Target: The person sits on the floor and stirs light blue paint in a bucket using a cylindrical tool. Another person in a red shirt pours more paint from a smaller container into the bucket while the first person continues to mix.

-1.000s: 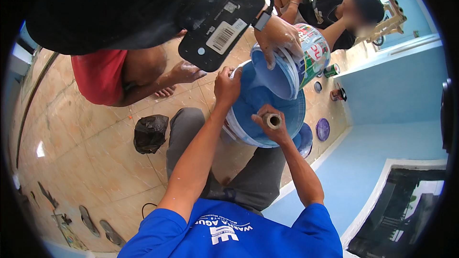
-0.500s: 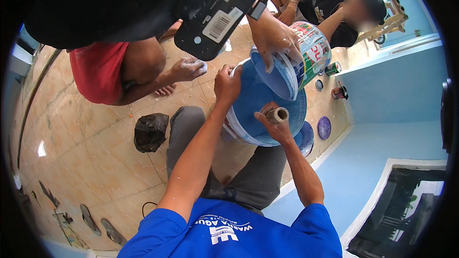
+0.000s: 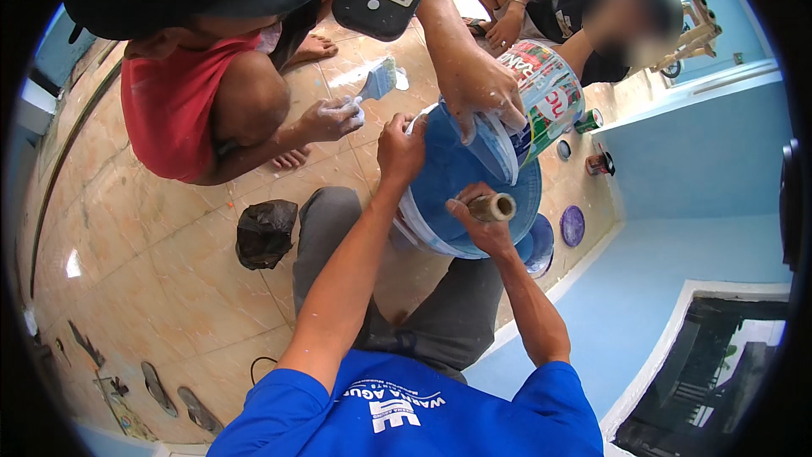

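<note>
A large bucket (image 3: 420, 224) with blue paint inside stands between my knees. My left hand (image 3: 401, 152) is closed on its rim at the far left. With my right hand (image 3: 482, 224) I grip a thick, hollow stick (image 3: 493, 207), its open end pointing up; its lower part is hidden by the hand and bucket. A co-worker's hand (image 3: 486, 89) holds the rim of a colourful paint pail (image 3: 548, 101), tilted with its mouth over my bucket. The pail's inside shows blue.
A crouching person in red (image 3: 165, 135) holds something whitish at left; another in black (image 3: 584, 4) sits behind the pail. A black plastic bag (image 3: 266, 234), purple lid (image 3: 573, 226), blue container (image 3: 541, 245), small cans (image 3: 600, 164) and sandals (image 3: 159, 389) lie around. A blue wall (image 3: 694, 161) bounds the right.
The tilted pail's mouth has turned and shifted slightly, with the co-worker's hand still on it. The co-worker's head has drawn back at upper left. My stick leans a little more to the right.
</note>
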### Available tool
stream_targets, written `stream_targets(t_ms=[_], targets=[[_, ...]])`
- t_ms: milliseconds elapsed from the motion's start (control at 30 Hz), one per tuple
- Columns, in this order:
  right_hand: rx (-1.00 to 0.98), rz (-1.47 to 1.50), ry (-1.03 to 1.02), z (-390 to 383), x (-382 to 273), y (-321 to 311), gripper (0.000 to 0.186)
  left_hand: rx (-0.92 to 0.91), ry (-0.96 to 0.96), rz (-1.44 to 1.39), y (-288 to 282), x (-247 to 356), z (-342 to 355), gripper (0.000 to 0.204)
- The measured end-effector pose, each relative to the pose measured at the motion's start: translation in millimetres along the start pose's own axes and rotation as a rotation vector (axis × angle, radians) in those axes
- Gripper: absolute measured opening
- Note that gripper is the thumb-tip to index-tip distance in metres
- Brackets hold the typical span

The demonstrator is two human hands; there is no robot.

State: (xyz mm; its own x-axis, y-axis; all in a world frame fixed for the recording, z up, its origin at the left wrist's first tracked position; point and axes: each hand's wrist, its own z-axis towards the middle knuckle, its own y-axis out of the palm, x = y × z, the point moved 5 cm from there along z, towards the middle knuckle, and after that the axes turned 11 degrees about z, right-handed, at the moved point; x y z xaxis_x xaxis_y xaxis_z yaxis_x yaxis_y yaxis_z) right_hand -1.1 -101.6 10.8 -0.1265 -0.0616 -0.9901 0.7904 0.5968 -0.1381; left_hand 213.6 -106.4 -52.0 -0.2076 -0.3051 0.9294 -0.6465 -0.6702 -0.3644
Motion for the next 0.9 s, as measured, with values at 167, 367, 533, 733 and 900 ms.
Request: stream_targets(t_ms=[167, 367, 533, 733, 900], targets=[[0.128, 0.155, -0.216, 14, -2, 12, 0.021, -0.037, -0.031, -0.016, 1, -3, 2, 0.050], [-0.107, -0.224, 0.010, 5, 0, 2, 0.021, -0.012, -0.017, -0.022, 0, -2, 1, 0.050], [0.120, 0.038, -0.098, 3, 3, -6, 0.020, -0.026, -0.022, -0.011, 1, -1, 0, 0.050], [0.208, -0.117, -0.309, 5, 12, -23, 0.019, -0.034, -0.028, 0.003, 0, -3, 1, 0.051], [0.329, -0.102, -0.352, -1, 19, -33, 0.020, -0.038, -0.013, 0.002, 1, -4, 0, 0.050]])
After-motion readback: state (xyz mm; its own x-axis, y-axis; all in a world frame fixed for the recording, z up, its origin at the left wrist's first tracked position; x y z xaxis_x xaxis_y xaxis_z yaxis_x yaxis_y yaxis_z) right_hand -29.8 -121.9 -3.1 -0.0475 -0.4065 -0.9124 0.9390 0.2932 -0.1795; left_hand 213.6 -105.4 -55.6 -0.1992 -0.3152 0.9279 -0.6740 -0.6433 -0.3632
